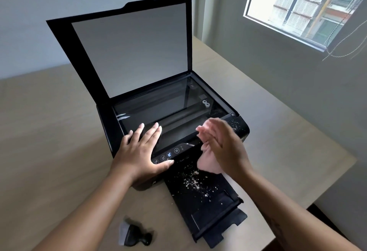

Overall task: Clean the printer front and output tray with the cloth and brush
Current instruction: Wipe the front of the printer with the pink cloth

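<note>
Your left hand [143, 149] lies flat on the front left of the printer [168, 100]. The fingers are spread and straight and the thumb sits by the control panel [168, 154]. It braces the machine and holds nothing.

Your right hand [224, 147] is at the front right, above the panel edge, with the cloth [208, 163] against its palm side. The fingers look extended, but the hand is blurred. I cannot tell whether the thumb pinches the cloth or the cloth is only pressed flat.

**Condition**
- The lid [129, 52] stands open.
- Pale crumbs [194, 181] are scattered over the near part of the tray [208, 207].
- More specks [235, 125] cover the printer's front right corner.
- The brush [133, 235] lies on the table [49, 131], just left of the tray's outer end, and nobody is holding it.

**Progress**
I judge the task to be at an early stage. You appear to be wiping the front now. Both debris patches are uncleared, so the right corner, the whole tray and all the brush work are left to do.
</note>
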Demonstrator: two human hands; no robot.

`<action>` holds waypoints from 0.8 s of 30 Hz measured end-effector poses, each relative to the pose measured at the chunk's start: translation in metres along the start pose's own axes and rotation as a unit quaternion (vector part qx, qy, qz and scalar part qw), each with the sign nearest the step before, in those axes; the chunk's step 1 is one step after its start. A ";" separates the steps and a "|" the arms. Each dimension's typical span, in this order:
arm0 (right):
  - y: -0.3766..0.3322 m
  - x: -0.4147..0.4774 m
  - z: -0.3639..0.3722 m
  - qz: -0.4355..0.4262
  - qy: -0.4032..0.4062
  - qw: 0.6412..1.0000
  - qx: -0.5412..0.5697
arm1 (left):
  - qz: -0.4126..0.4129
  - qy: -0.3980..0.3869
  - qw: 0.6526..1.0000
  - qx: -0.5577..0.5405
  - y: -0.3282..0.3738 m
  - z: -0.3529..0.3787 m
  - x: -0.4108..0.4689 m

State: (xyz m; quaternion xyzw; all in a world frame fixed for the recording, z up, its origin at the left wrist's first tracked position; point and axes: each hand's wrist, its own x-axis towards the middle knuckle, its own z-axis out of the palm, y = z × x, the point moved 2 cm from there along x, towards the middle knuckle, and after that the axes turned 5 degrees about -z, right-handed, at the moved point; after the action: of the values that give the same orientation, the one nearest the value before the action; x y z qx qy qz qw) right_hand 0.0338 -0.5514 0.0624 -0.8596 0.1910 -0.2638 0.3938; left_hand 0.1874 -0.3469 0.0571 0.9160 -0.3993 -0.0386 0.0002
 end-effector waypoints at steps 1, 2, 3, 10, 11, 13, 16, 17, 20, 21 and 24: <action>0.002 0.001 -0.004 0.010 0.033 0.999 -0.040 | 0.000 0.000 1.000 -0.002 0.000 0.000 -0.001; 0.006 0.002 -0.004 0.019 0.042 0.995 -0.084 | 0.000 0.002 1.000 -0.004 -0.001 0.000 -0.001; 0.009 0.001 -0.002 0.016 0.033 0.992 -0.121 | -0.001 0.002 1.000 -0.006 -0.002 0.000 -0.001; 0.023 0.001 -0.019 -0.064 -0.061 0.980 -0.178 | -0.002 0.006 1.000 -0.015 -0.001 0.000 0.000; 0.026 0.003 -0.026 -0.053 -0.040 0.979 -0.194 | -0.001 0.008 1.000 -0.018 -0.001 0.000 0.000; 0.035 0.004 -0.034 -0.014 0.001 0.977 -0.214 | -0.002 0.013 1.000 -0.027 -0.001 0.000 -0.001; 0.041 -0.001 -0.026 0.033 -0.026 0.976 -0.215 | -0.002 0.011 1.000 -0.025 0.000 0.000 -0.001; 0.041 -0.003 -0.024 0.029 -0.045 0.972 -0.228 | -0.002 0.013 1.000 -0.026 0.000 0.000 -0.001; 0.041 -0.002 -0.029 -0.028 -0.101 0.963 -0.249 | -0.003 0.015 0.999 -0.029 -0.001 -0.001 -0.001; 0.043 -0.001 -0.033 -0.043 -0.107 0.969 -0.220 | -0.004 0.013 1.000 -0.027 -0.001 -0.001 -0.001; 0.057 0.007 -0.047 -0.011 -0.046 0.990 -0.129 | -0.006 0.011 1.000 -0.017 0.000 -0.002 -0.001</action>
State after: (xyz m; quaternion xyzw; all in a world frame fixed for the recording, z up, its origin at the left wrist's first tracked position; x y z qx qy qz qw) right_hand 0.0045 -0.6172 0.0461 -0.9165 0.1958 -0.2018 0.2845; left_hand 0.1872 -0.3460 0.0592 0.9184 -0.3935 -0.0358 0.0200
